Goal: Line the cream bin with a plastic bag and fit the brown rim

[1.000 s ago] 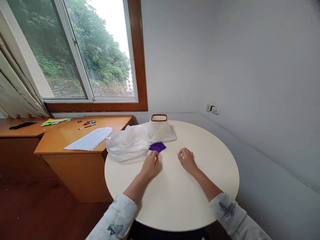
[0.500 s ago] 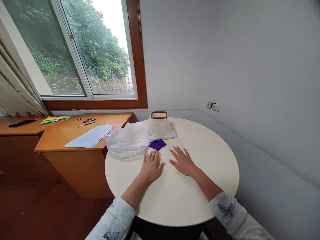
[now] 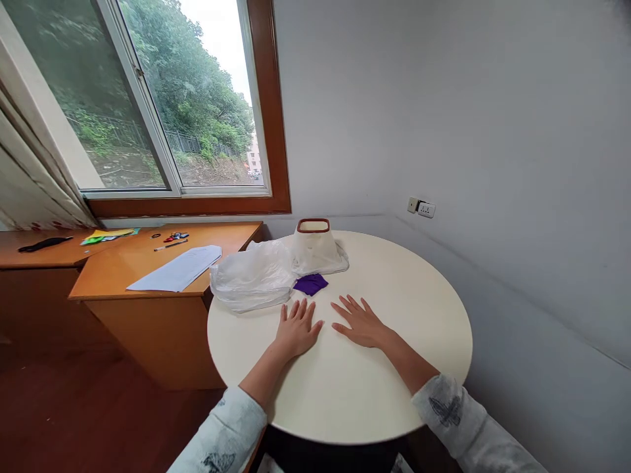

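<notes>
My left hand [image 3: 298, 330] rests palm down on the round cream table [image 3: 340, 401], its fingers spread and holding nothing. To its right, my right hand [image 3: 359, 323] also lies flat with the fingers apart. Just beyond my left fingertips is a folded purple cloth [image 3: 311, 284]. Behind and left of the cloth sits a crumpled white plastic bag [image 3: 252, 276]. Near the table's far edge stands a pale, tapered container [image 3: 315, 249] with a brown rim; translucent plastic gathers around its base. What it contains cannot be made out.
A wooden desk [image 3: 148, 328] adjoins the table on the left. On it lie white paper sheets [image 3: 177, 269], a pen [image 3: 171, 245], and several small coloured items. A grey wall with a power socket [image 3: 426, 209] borders the right, and a window [image 3: 192, 98] is behind the desk.
The fingers of my right hand have shifted slightly toward me and to the left. My left hand stays nearly in place, and the objects have not moved.
</notes>
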The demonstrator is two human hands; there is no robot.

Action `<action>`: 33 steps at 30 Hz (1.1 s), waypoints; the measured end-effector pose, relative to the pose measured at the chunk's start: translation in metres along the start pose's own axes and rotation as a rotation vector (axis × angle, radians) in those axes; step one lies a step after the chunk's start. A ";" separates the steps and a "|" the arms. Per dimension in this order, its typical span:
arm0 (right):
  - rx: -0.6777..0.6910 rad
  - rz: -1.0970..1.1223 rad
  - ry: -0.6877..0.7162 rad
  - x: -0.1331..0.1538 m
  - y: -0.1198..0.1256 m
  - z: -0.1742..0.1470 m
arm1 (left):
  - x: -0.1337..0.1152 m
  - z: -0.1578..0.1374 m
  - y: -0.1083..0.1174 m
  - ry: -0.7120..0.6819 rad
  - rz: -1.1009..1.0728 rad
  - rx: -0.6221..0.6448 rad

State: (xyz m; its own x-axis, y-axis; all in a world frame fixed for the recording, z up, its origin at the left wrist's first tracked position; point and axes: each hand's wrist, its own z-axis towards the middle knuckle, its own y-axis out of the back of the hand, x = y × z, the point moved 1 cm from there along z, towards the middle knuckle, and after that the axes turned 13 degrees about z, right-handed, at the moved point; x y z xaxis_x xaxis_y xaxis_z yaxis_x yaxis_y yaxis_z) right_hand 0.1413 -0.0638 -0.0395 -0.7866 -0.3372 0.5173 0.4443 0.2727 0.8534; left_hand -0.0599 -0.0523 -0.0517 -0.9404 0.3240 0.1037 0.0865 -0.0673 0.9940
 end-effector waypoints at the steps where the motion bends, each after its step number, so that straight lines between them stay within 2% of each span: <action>1: 0.004 0.001 -0.003 0.000 0.000 0.000 | 0.000 0.000 0.000 -0.001 0.000 0.005; 15: 0.015 -0.006 -0.001 -0.002 -0.001 0.000 | 0.001 -0.001 0.001 0.006 -0.050 0.000; 17: -0.019 -0.003 0.019 -0.003 -0.002 0.001 | -0.001 -0.002 0.003 0.012 -0.069 -0.029; 19: -0.121 0.006 0.045 -0.003 -0.001 0.006 | -0.001 -0.001 0.007 0.024 -0.091 -0.078; 23: -0.358 0.011 0.053 -0.001 0.014 0.040 | 0.005 0.021 0.023 0.087 -0.152 -0.199; 26: -0.440 0.004 0.026 0.001 0.029 0.082 | 0.019 0.053 0.035 0.124 -0.208 -0.255; 30: -0.475 0.004 0.005 0.005 0.037 0.137 | 0.043 0.098 0.043 0.129 -0.284 -0.280; 33: -0.444 0.013 0.000 0.004 0.033 0.164 | 0.057 0.122 0.046 0.133 -0.348 -0.276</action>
State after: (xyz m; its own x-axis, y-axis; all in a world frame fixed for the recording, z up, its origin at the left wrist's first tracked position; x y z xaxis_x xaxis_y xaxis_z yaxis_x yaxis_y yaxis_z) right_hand 0.0827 0.0912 -0.0198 -0.7798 -0.3366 0.5279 0.5951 -0.1366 0.7920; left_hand -0.0697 0.0785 0.0043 -0.9337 0.2489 -0.2575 -0.3154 -0.2310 0.9204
